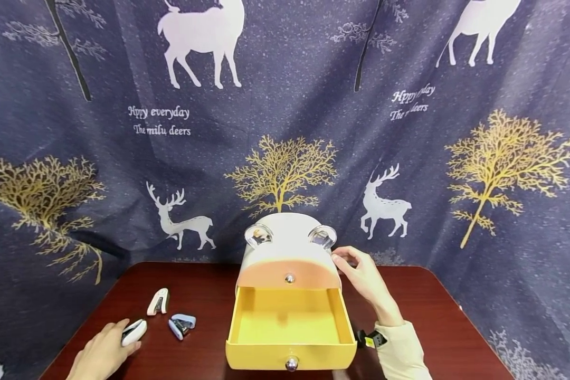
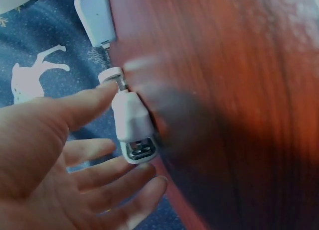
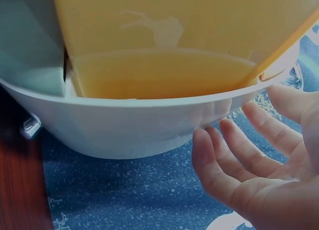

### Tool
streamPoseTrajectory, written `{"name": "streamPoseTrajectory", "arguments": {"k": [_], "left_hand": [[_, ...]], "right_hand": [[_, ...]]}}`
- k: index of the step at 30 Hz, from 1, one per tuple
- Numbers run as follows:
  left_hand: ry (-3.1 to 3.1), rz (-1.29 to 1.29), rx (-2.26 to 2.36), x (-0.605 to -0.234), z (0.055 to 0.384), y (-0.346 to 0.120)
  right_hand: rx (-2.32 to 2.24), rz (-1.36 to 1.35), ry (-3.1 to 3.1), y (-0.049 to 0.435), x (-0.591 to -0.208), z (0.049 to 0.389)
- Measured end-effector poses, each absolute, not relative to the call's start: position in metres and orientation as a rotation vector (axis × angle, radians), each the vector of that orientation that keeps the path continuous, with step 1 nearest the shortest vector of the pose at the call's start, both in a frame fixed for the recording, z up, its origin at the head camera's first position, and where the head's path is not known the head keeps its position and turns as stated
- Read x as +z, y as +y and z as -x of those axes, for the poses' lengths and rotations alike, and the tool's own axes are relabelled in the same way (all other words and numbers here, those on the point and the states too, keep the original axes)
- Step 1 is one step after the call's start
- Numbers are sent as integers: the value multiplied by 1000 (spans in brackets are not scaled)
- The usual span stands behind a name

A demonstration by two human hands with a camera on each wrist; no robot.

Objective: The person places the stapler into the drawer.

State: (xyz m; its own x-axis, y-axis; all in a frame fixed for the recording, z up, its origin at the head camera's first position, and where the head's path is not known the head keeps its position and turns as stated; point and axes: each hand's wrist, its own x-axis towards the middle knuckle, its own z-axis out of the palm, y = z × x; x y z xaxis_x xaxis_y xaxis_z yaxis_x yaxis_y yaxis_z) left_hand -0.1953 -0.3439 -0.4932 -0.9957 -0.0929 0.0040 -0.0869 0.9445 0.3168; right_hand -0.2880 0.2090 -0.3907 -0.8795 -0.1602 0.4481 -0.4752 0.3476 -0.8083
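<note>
Head view: the left hand [image 1: 100, 349], loosely spread and not clasping, has thumb and fingers either side of a smooth, rounded white stapler [image 1: 135, 333] by the glossy wooden desk's [image 1: 204, 295] left edge. The right hand [image 1: 367, 279], fingers slightly bent, grips nothing at the white box's [image 1: 287, 235] curved side. Bare wood separates the blue stapler [image 1: 185, 319] from the box's pulled-out yellow drawer [image 1: 261, 357], its flat floor showing.

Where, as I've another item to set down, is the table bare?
Bare table: between the blue stapler and the yellow drawer; also right of the right hand, to the table's edge. Crowded: left side, with the left hand, nearer white stapler and farther white stapler.
</note>
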Motion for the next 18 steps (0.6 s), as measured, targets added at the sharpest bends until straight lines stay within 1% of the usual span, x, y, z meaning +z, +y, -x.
{"name": "streamPoseTrajectory", "arguments": {"k": [8, 14, 18], "left_hand": [[-3167, -230, -504, -497, 195, -350], [-3091, -151, -483, -498, 194, -349], [-3086, -152, -491, -498, 195, -348]], "right_hand": [[1563, -571, -2326, 206, -391, 288], [1515, -555, -2335, 208, -390, 287], [1509, -561, -2336, 208, -390, 288]]}}
